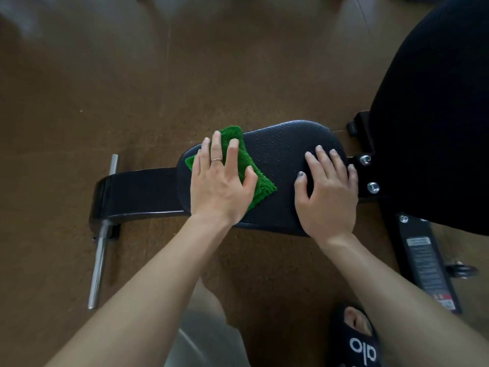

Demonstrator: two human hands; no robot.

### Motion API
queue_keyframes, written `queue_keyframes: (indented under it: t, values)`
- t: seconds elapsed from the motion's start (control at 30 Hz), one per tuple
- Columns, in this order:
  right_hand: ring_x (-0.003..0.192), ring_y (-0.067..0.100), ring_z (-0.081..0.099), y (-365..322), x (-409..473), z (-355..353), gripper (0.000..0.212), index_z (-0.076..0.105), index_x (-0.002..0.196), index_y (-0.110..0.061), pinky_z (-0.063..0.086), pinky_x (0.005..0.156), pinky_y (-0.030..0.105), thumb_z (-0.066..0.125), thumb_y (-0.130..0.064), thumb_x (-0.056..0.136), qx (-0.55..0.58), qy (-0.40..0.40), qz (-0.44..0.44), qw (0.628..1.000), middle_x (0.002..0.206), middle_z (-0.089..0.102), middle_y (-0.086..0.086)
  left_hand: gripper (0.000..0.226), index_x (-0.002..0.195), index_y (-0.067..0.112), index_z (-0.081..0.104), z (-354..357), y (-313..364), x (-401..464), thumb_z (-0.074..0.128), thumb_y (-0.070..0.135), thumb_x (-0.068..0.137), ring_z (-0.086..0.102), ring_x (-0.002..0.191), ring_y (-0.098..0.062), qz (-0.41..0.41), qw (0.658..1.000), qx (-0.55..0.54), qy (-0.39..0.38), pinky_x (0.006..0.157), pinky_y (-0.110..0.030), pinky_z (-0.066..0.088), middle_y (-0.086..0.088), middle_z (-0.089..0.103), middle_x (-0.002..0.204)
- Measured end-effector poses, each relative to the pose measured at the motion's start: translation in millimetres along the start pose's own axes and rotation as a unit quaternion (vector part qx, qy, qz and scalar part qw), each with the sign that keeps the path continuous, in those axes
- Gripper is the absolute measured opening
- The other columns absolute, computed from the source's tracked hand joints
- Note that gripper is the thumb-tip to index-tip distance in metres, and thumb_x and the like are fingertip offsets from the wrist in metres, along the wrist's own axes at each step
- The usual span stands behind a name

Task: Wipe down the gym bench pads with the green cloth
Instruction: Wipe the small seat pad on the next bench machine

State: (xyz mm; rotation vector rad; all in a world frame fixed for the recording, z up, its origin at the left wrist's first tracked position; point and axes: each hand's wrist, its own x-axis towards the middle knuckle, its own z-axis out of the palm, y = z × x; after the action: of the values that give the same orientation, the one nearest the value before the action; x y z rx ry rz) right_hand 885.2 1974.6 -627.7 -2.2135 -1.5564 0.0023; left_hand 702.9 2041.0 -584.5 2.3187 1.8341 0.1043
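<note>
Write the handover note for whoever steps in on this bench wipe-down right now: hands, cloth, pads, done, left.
Left hand: flat, palm down, pressing the green cloth onto the left end of the seat pad.
Right hand: empty, spread flat on the seat pad's right end, bracing it.
Cloth: folded, lying on the pad, partly under the left hand.
Done: unclear how much is wiped; droplets show across the pad's middle, so it looks sprayed but not cleared there.
Left: sweep the cloth rightward over the droplets, then do the large back pad at right, which looks untouched.
</note>
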Motion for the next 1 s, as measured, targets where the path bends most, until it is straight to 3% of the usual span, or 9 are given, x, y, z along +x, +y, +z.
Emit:
queue_keyframes:
  t: [0.13, 0.37, 0.67, 1.0]
  values:
    - [0.15, 0.023, 0.033, -0.4, 0.6, 0.1, 0.049, 0.054, 0.146, -0.019, 0.023, 0.122, 0.053, 0.04, -0.035, 0.102, -0.007, -0.005, 0.009, 1.0, 0.158, 0.045, 0.001, 0.068, 0.162, 0.02, 0.023, 3.2, 1.0, 2.0, 0.028, 0.05, 0.101, 0.015, 0.157, -0.033, 0.008, 1.0, 0.015, 0.007, 0.128, -0.048, 0.016, -0.015, 0.018, 0.17]
    - [0.15, 0.023, 0.034, -0.4, -0.7, -0.1, 0.049, 0.054, 0.146, -0.019, 0.022, 0.122, 0.053, 0.039, -0.036, 0.102, -0.013, 0.003, 0.004, 1.0, 0.157, 0.046, 0.002, 0.071, 0.164, 0.019, 0.018, 4.6, 2.8, 1.6, 0.021, 0.05, 0.101, 0.01, 0.159, -0.032, 0.008, 1.0, 0.029, 0.009, 0.129, -0.046, 0.011, -0.014, 0.016, 0.171]
    - [0.152, 0.029, 0.028, 4.2, 0.6, -4.6, 0.054, 0.048, 0.15, -0.018, 0.021, 0.121, 0.059, 0.031, -0.038, 0.103, -0.009, -0.038, -0.028, 0.999, 0.161, 0.04, 0.006, 0.068, 0.165, 0.017, -0.006, -3.1, 21.7, -16.1, 0.013, 0.05, 0.108, -0.015, 0.159, -0.021, -0.023, 0.996, 0.076, -0.043, 0.128, -0.038, -0.01, -0.01, -0.011, 0.173]
    - [0.154, 0.029, 0.022, 3.0, 2.4, -14.8, 0.055, 0.045, 0.152, -0.018, 0.019, 0.121, 0.061, 0.025, -0.041, 0.106, -0.009, -0.084, -0.037, 0.996, 0.163, 0.036, 0.006, 0.079, 0.165, 0.023, -0.009, -0.4, 42.4, -58.7, 0.016, 0.066, 0.103, -0.022, 0.157, -0.016, -0.073, 0.995, 0.005, -0.061, 0.125, -0.032, -0.013, -0.003, -0.02, 0.171]
